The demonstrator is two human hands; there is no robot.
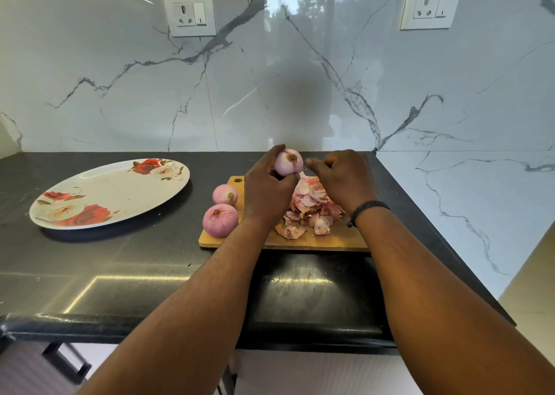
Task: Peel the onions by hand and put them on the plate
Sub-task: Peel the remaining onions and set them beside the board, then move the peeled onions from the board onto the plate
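Observation:
My left hand point(265, 188) grips a pale pink peeled onion point(289, 161) and holds it up above the wooden cutting board point(300, 240). My right hand point(341, 178) hovers just right of that onion with its fingers curled, and nothing shows in them. Two more peeled onions lie at the board's left end, one point(220, 220) nearer me and one point(225, 195) behind it. A pile of onion skins point(309, 207) covers the middle of the board. The oval rose-patterned plate point(99, 190) sits to the left with nothing on it.
The black countertop point(135, 262) runs to a marble wall behind and a marble side wall at the right. Its front edge is close to me. Two wall sockets point(189, 13) are mounted high on the back wall.

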